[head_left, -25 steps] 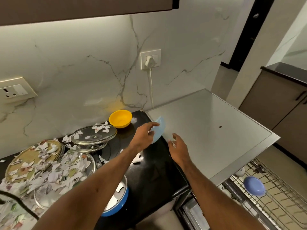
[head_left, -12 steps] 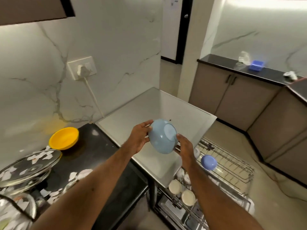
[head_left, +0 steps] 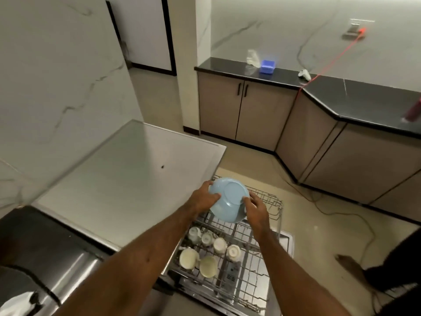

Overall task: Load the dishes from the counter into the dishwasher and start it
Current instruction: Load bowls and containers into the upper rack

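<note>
Bowl: your light blue bowl (head_left: 231, 201) is up in the air between both hands. It's tipped so the underside and foot ring face you.
Where it is: over the far half of the pulled-out rack (head_left: 270, 202). Honestly can't tell if the lower rim touches the wires.
Left hand: your left hand (head_left: 204, 199) is wrapped on the bowl's left edge, with the thumb lying across the underside by the foot ring and the fingers curled round the rim.
Right hand: your right hand (head_left: 256, 209) is clamped on the lower right side, fingers curled against the outer wall and one tip just reaching the foot ring.
Cups: six pale cups (head_left: 219, 245) are bunched in the near left part of the same rack, showing between your forearms. Which way up they sit isn't clear.
Grey top: a flat pale top (head_left: 127, 179) sits just left of the rack, with one small dark speck on it.
Worktop: the black worktop (head_left: 41, 233) sits at lower left, butting against that grey top.
Across the room: a second black worktop (head_left: 364, 99) on beige cabinets (head_left: 250, 110) has a blue box (head_left: 267, 66) on it. A red cord (head_left: 330, 65) runs down to it from the wall.
</note>
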Available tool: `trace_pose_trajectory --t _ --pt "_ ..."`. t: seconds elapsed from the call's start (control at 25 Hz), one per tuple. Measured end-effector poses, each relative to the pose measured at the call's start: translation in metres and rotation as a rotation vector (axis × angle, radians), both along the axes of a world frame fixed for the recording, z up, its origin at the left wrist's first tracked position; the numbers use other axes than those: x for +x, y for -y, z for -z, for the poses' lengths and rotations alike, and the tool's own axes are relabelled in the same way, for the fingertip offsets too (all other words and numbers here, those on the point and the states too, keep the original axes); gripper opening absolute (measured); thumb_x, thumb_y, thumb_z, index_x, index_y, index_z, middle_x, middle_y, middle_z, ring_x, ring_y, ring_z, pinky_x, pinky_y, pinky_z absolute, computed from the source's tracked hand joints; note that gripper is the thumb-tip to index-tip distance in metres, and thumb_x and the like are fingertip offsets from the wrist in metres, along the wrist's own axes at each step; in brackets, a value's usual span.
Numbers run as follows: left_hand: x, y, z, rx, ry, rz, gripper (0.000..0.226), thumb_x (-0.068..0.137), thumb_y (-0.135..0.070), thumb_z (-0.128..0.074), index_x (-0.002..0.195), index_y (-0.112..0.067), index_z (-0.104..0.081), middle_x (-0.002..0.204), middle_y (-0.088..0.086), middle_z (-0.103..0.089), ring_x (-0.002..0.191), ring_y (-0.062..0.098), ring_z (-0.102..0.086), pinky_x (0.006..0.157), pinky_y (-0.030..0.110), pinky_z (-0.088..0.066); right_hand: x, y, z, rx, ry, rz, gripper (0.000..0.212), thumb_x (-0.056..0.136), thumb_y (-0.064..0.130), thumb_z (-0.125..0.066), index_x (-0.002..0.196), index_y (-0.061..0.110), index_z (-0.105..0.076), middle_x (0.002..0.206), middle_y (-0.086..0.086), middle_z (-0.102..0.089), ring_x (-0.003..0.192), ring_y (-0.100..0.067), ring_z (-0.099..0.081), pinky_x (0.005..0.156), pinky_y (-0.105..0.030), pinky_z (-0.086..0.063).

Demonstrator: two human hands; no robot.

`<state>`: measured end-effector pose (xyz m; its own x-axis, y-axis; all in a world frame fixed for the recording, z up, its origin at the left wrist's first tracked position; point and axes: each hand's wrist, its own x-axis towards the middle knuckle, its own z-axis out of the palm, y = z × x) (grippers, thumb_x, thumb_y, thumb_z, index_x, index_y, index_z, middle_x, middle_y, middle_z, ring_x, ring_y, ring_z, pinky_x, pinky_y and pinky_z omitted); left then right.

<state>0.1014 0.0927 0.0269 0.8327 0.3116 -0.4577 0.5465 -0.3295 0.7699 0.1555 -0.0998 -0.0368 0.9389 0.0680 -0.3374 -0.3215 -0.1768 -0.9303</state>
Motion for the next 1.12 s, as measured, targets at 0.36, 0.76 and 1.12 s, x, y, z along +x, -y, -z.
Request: trace_pose_trajectory --t 0.36,0.76,1.12 --pt "0.061 0.066 0.078 0.068 -0.208 0.118 0.068 0.09 -0.033 -0.076 0.147 -0.016 -0.043 0.14 0.009 -0.058 0.118 0.025 -0.061 0.093 0.033 -0.054 0.057 0.062 0.075 -0.157 -0.082 -0.086 0.046 0.104 0.029 -0.063 0.148 0.021 -0.055 0.135 -0.001 -0.061 0.116 -0.023 -0.059 0.088 -0.034 -0.049" --pt "0.102 0.084 0.187 0.008 -0.335 0.188 0.059 0.076 -0.025 -0.08 0.131 -0.019 -0.057 0.122 0.0 -0.068 0.114 0.021 -0.065 0.095 0.043 -0.057 0.101 0.081 0.155 -0.302 -0.154 -0.261 0.041 0.109 0.019 -0.051 0.149 0.022 -0.049 0.132 -0.001 -0.059 0.115 -0.019 -0.054 0.097 -0.032 -0.041" --pt "0.115 0.106 0.269 -0.068 -0.484 0.131 0.08 0.074 -0.028 -0.077 0.147 -0.025 -0.047 0.14 0.003 -0.061 0.122 0.023 -0.061 0.103 0.035 -0.052 0.113 0.092 0.226 -0.424 -0.194 -0.365 0.049 0.108 0.016 -0.051 0.156 0.014 -0.041 0.149 -0.008 -0.054 0.129 -0.021 -0.051 0.103 -0.028 -0.036"
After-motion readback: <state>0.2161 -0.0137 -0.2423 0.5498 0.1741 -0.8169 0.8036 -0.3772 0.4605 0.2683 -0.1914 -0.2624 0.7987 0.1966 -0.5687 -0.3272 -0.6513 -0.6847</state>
